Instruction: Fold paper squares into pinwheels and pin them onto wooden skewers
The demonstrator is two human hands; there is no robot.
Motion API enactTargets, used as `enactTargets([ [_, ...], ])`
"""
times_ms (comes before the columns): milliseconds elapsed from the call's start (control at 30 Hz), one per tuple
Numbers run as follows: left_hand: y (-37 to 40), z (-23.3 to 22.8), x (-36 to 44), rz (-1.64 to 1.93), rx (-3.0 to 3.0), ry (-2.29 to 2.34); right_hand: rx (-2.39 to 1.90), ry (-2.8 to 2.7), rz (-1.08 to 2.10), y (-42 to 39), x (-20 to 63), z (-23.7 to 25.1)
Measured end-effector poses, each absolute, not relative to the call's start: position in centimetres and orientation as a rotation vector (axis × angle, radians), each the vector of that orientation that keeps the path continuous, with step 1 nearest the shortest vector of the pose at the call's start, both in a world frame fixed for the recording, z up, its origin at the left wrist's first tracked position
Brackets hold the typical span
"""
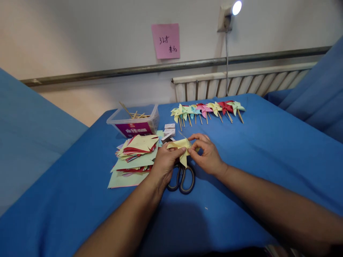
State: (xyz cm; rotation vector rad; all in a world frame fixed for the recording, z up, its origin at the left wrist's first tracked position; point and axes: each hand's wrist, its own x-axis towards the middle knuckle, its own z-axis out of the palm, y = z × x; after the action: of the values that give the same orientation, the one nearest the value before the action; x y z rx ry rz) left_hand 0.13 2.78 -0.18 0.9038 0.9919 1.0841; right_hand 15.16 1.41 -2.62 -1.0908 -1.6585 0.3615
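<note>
A yellow paper pinwheel (183, 157) is held between both hands above the middle of the table, its points folded inward in part. My left hand (165, 160) grips its left side, thumb on top. The fingers of my right hand (205, 153) pinch its right edge near the centre. A thin wire or pin pokes up behind the paper; what it belongs to is unclear. Under the hands lie scissors with black handles (187, 191), their blades hidden. Just behind my left hand are small white boxes (169, 132) and a dark box partly covered by the pinwheel.
Stacked coloured paper sheets (134, 160) lie to the left. Behind them stands a clear plastic tub (155, 119) with wooden sticks. Several finished pinwheels (205, 110) rest in a row at the back of the blue-covered table (241, 214). A radiator (241, 80) lines the wall.
</note>
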Motion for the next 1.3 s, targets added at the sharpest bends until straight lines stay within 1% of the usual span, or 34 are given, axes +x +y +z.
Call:
enactTargets([
  [400, 2.71, -0.04, 0.25, 1.083, 0.911, 1.101, -1.120, -1.683, 0.329, 1.22, 15.03, -2.36],
  [667, 2.82, -0.17, 0.16, 1.071, 0.906, 1.100, -1.137, -1.669, 0.413, 1.38, 15.16, -2.40],
  [1300, 2.62, -0.36, 0.26, 1.062, 0.916, 1.146, -1.144, -1.709, 0.432, 1.50, 15.27, -2.57],
])
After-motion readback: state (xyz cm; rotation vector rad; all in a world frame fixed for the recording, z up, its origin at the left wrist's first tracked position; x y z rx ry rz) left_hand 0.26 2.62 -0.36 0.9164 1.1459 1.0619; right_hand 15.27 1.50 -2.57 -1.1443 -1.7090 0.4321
